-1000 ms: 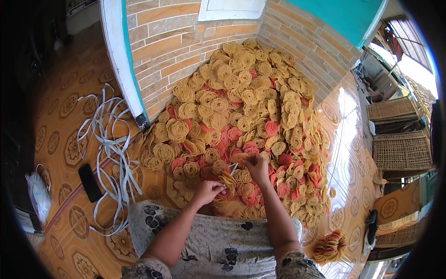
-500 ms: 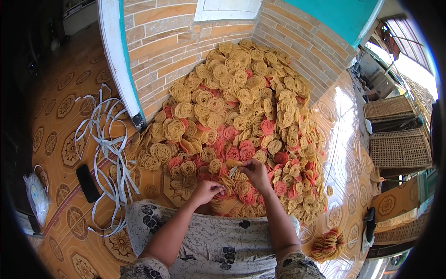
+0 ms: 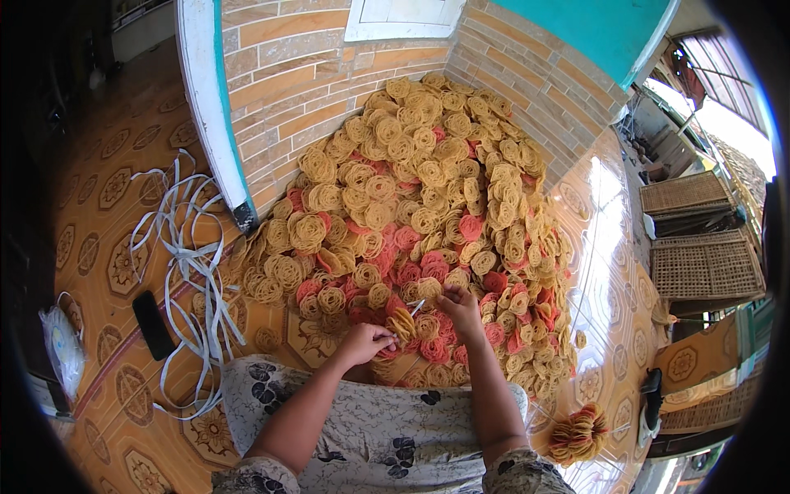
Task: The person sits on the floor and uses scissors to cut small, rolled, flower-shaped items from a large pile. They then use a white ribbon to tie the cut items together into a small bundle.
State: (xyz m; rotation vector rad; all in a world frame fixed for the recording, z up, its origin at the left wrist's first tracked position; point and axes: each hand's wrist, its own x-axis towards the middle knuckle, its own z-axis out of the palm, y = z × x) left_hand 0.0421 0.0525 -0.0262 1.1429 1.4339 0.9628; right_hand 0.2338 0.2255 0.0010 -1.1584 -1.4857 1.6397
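Note:
A big pile of thin, lacy coiled discs, mostly yellow with some pinkish red, lies before me. My left hand pinches a small bunch of yellow discs at the pile's near edge. To its right, my right hand has thumb and fingers closed on a single yellow disc. A short length of white strip shows between the bunch and my right fingers. Whether it passes through the discs cannot be made out.
Loose white strips lie tangled on the tiled floor at left, beside a black phone and a plastic-wrapped package. A bundle of discs sits at lower right. Brick walls back the pile; woven racks stand far right.
My hands have moved slightly apart. The bunch at my left hand shows more clearly now, and a single disc shows by my right fingertips, with the white strip between.

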